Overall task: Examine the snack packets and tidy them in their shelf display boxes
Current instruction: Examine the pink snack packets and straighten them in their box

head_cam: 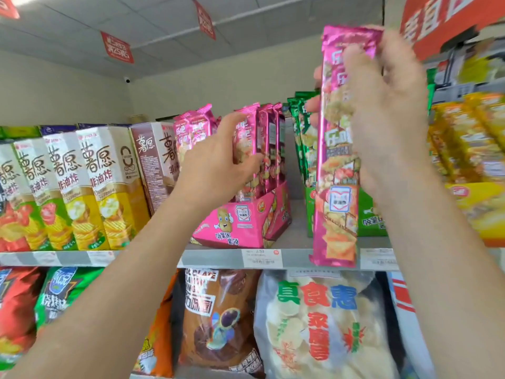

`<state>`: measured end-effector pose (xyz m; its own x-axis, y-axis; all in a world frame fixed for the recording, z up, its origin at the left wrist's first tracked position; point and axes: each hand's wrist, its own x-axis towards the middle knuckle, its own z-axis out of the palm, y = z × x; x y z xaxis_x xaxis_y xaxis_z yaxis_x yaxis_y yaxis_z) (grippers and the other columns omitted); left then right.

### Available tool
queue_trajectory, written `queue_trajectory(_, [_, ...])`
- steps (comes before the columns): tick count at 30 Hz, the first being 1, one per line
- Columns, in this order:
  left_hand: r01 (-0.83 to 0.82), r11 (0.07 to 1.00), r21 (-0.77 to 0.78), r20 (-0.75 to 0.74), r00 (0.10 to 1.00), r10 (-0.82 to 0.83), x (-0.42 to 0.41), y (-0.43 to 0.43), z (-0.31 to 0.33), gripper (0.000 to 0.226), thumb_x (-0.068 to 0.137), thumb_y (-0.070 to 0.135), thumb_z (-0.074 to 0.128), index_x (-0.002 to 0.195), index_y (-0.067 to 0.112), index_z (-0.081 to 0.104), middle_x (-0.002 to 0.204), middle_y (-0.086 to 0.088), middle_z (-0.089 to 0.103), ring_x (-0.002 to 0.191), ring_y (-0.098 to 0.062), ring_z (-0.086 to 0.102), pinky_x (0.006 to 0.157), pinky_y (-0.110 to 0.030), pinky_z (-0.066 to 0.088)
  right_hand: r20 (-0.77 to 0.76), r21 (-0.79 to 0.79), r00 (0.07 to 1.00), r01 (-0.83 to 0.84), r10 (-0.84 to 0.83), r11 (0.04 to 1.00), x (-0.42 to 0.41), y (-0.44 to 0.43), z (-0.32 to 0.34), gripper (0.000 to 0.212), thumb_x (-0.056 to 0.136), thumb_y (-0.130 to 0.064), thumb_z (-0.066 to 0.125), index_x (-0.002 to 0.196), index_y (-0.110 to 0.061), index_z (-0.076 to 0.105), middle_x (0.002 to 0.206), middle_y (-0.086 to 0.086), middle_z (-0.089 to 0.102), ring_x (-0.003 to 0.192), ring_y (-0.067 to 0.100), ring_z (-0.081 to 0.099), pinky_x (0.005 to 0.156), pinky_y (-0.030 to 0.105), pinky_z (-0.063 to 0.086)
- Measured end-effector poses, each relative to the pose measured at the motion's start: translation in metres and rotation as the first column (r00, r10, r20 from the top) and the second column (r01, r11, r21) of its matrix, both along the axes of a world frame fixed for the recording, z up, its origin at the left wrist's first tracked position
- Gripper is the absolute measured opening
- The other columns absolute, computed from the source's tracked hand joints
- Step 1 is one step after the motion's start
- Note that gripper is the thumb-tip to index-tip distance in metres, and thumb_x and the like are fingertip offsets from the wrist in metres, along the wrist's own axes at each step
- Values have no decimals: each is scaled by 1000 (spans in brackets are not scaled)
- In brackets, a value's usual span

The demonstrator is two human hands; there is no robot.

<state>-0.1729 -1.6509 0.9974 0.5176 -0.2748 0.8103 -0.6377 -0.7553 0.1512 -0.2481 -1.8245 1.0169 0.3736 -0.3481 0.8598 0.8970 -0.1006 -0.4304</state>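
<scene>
Head view: a shop shelf seen from below, both arms reaching up to it.
Left hand: curled round the front of the pink packets, thumb up near their top edge, fingers across the face of the nearest one.
Pink packets: upright in a row inside the pink box, which sits on the shelf, turned at a slight angle.
Right hand: fingers bent and pinching the upper part of the held packet; blurred, so the exact finger placing is hard to tell.
Held packet: long, pink, upright, lifted clear of the boxes, its lower end level with the shelf edge, in front of the green box.
Green box: just right of the pink box, green packets standing in it.
Cartons: tall, in a row left of the pink box.
Yellow packets: far right, blurred.
Price tag: on the shelf edge below the pink box.
Bags: large snack bags on the shelf beneath.
</scene>
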Motion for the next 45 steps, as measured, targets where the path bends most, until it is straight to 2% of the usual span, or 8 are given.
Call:
queue_trajectory(6, [-41, 998, -43, 135, 990, 46, -18, -2, -6, 36, 97, 29, 53, 132, 23, 53, 93, 4, 64, 75, -15, 56, 72, -36, 50, -338, -20, 904, -284, 260, 959, -16, 2, -52, 19, 99, -25, 54, 91, -20, 70, 84, 8, 76, 63, 17, 71, 54, 26, 57])
queue_trajectory(12, [551, 697, -458, -30, 774, -632, -77, -20, -43, 21, 96, 36, 56, 100, 23, 72, 77, -6, 68, 62, -23, 57, 54, -37, 52, -356, -147, 909, -286, 219, 947, -20, 8, -95, 19, 94, -27, 59, 111, -27, 68, 101, -1, 75, 94, 16, 70, 82, 33, 58])
queue_trajectory(15, [499, 607, -619, -37, 753, -657, -85, -29, -60, 8, 86, 21, 71, 90, 21, 77, 75, 5, 75, 61, -4, 62, 56, -21, 50, -358, -158, 915, -258, 188, 953, -25, 10, -108, 41, 87, -29, 63, 128, -21, 59, 110, -2, 73, 100, 5, 67, 79, 17, 51])
queue_trajectory(21, [365, 322, -874, 29, 699, -715, -88, -35, -77, 15, 77, 28, 75, 80, 14, 78, 74, 0, 71, 73, -18, 60, 73, -38, 50, -576, -250, 762, -510, 297, 823, -51, -4, -141, 63, 83, -35, 68, 140, -41, 40, 104, -8, 71, 82, 12, 71, 71, 25, 55])
queue_trajectory(26, [342, 146, -928, 154, 710, -687, -92, -36, -81, 27, 92, 15, 64, 68, 16, 73, 59, 9, 56, 58, -5, 46, 59, -22, 41, -700, -151, 630, -590, 335, 793, -77, -20, -172, 25, 89, -38, 62, 111, -24, 60, 69, 4, 59, 56, 17, 59, 55, 29, 49])
queue_trajectory(33, [324, 315, -892, -3, 693, -721, -111, -51, -97, 16, 75, 48, 73, 77, 32, 71, 78, 5, 60, 66, -10, 50, 69, -28, 43, -620, -300, 784, -276, 34, 913, -105, -27, -189, 26, 85, -60, 55, 101, -39, 59, 62, -16, 55, 50, 3, 54, 44, 32, 48])
queue_trajectory(40, [279, 285, -917, -25, 672, -741, -128, -75, -111, 10, 80, 23, 72, 78, 30, 65, 70, 8, 55, 61, -7, 48, 62, -25, 39, -403, -585, 811, 127, -423, 801, -123, -25, -199, 39, 95, -67, 22, 108, -41, 47, 68, -20, 56, 54, 9, 56, 45, 17, 33])
queue_trajectory(45, [200, 366, -909, -118, 719, -685, -137, -84, -124, 55, 68, 31, 81, 114, 40, 53, 103, 1, 67, 86, -8, 68, 73, -22, 52, -378, -538, 807, 207, -453, 817, -128, -23, -202, 37, 97, -61, 23, 111, -40, 50, 69, -17, 56, 56, 10, 57, 46, 20, 36])
